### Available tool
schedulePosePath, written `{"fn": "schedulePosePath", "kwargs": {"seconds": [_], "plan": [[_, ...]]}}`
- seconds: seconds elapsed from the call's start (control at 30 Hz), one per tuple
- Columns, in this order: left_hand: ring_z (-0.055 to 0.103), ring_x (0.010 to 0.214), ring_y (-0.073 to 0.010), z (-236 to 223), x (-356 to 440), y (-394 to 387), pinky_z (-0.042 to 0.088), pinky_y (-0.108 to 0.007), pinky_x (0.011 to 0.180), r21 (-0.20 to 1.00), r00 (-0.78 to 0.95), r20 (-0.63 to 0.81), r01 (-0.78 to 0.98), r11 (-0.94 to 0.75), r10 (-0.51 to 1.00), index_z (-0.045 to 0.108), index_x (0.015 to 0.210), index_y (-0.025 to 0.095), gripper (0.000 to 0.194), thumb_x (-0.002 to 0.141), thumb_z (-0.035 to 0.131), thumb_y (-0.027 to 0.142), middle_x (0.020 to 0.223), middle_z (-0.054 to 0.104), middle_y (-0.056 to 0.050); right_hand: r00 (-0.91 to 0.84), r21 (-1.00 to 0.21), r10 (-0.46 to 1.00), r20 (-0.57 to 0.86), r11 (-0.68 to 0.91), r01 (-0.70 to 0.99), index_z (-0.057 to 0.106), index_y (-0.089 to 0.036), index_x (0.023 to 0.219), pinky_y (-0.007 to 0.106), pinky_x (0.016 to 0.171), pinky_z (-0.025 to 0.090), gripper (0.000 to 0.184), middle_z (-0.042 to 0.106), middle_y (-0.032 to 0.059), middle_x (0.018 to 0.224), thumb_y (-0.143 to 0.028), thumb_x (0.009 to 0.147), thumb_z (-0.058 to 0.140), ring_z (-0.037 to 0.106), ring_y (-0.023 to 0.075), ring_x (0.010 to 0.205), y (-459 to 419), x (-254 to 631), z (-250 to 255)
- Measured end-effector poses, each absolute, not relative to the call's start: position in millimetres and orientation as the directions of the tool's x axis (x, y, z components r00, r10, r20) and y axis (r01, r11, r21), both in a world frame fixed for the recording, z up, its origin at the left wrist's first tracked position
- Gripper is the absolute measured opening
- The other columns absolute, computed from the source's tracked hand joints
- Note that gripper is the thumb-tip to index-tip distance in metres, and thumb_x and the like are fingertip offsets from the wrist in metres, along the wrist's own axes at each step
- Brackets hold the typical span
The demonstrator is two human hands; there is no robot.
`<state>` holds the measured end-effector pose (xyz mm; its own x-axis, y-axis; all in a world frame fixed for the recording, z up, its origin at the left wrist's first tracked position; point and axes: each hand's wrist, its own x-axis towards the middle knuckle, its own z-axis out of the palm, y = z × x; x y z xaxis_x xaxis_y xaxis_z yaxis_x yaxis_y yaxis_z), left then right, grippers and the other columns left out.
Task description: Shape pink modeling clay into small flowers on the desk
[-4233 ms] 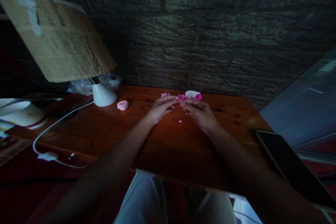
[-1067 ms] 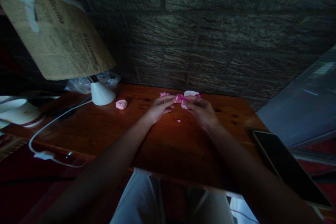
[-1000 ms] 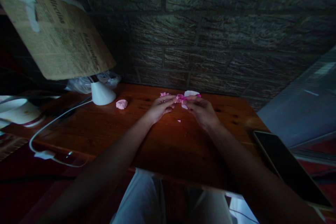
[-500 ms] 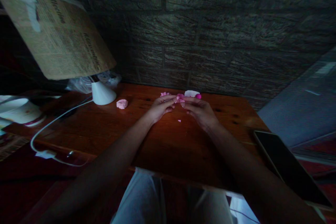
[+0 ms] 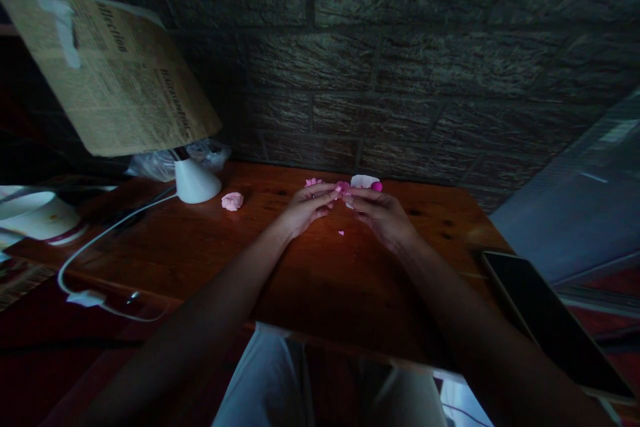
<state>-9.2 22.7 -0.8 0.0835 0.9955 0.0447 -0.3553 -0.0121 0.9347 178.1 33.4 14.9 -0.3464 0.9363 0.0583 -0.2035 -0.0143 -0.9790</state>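
Over the far part of the wooden table, my left hand (image 5: 309, 208) and my right hand (image 5: 377, 213) meet at the fingertips. Between them they pinch a small, soft-looking pink flower-like piece (image 5: 342, 188), partly covered by the fingers. Another pink ruffled piece (image 5: 314, 182) lies just behind my left hand. Behind my right fingers are a white flat piece (image 5: 364, 181) and a bright magenta round piece (image 5: 377, 186). A tiny pink scrap (image 5: 341, 233) rests on the wood below my hands. Farther left sits a pale pink crumpled lump (image 5: 233, 201); its material is unclear.
A lamp (image 5: 196, 181) with a newsprint-patterned shade stands at the left, its white cable (image 5: 107, 230) running over the table (image 5: 320, 293) edge. A paper cup (image 5: 43, 215) is at far left. At right lies a dark-screened phone or tablet (image 5: 555, 323). A brick-patterned wall (image 5: 425, 73) rises behind.
The head view has shifted slightly, so the lamp and table sit a little lower in the picture. Both hands keep their pinch on the pink piece, with only slight finger movement.
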Motion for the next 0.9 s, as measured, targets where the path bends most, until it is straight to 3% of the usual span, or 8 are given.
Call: {"fn": "schedulePosePath", "kwargs": {"seconds": [0.33, 0.53, 0.77, 0.9], "plan": [[0.058, 0.075, -0.0075, 1.0, -8.1, 21.9, 0.042, -0.019, 0.065, 0.946, 0.079, 0.014, -0.324, 0.012, 0.997, 0.085, 0.099, 0.024, 0.031, 0.07, 0.093, 0.03, 0.103, 0.077, -0.006, -0.319, -0.966, 0.947, 0.032, -0.053, -0.255, 0.085, -0.027, 0.083, 0.031, 0.073, 0.047, 0.031, 0.079, 0.0075, 0.12, -0.042, 0.057, 0.094, 0.067, 0.0207, 0.099, 32.6, 178.2, 15.9], [0.058, 0.076, -0.0068, 0.3, -8.7, 22.4, 0.042, -0.018, 0.065, 0.953, 0.093, 0.044, -0.301, -0.014, 0.995, 0.085, 0.098, 0.022, 0.028, 0.073, 0.092, 0.031, 0.101, 0.076, -0.006, -0.323, -0.977, 0.945, 0.048, -0.023, -0.212, 0.085, -0.024, 0.084, 0.032, 0.073, 0.046, 0.036, 0.081, 0.0072, 0.102, -0.045, 0.057, 0.095, 0.064, 0.0175, 0.086, 36.3, 178.8, 11.8], [0.058, 0.077, -0.0071, 0.7, -8.7, 21.9, 0.042, -0.018, 0.066, 0.953, 0.087, 0.029, -0.304, -0.002, 0.996, 0.085, 0.097, 0.022, 0.03, 0.07, 0.094, 0.032, 0.102, 0.077, -0.007, -0.295, -0.962, 0.953, 0.071, -0.013, -0.273, 0.085, -0.026, 0.083, 0.034, 0.075, 0.048, 0.036, 0.08, 0.0067, 0.105, -0.048, 0.056, 0.095, 0.065, 0.0187, 0.09, 35.3, 177.0, 12.7], [0.059, 0.077, -0.0079, -0.1, -8.7, 22.5, 0.042, -0.019, 0.066, 0.95, 0.083, 0.03, -0.313, -0.002, 0.996, 0.085, 0.099, 0.022, 0.032, 0.07, 0.093, 0.031, 0.104, 0.077, -0.007, -0.303, -0.967, 0.948, 0.094, 0.015, -0.253, 0.085, -0.026, 0.08, 0.033, 0.073, 0.047, 0.036, 0.08, 0.0054, 0.094, -0.05, 0.055, 0.096, 0.061, 0.0159, 0.081, 35.4, 176.7, 11.8]]}}
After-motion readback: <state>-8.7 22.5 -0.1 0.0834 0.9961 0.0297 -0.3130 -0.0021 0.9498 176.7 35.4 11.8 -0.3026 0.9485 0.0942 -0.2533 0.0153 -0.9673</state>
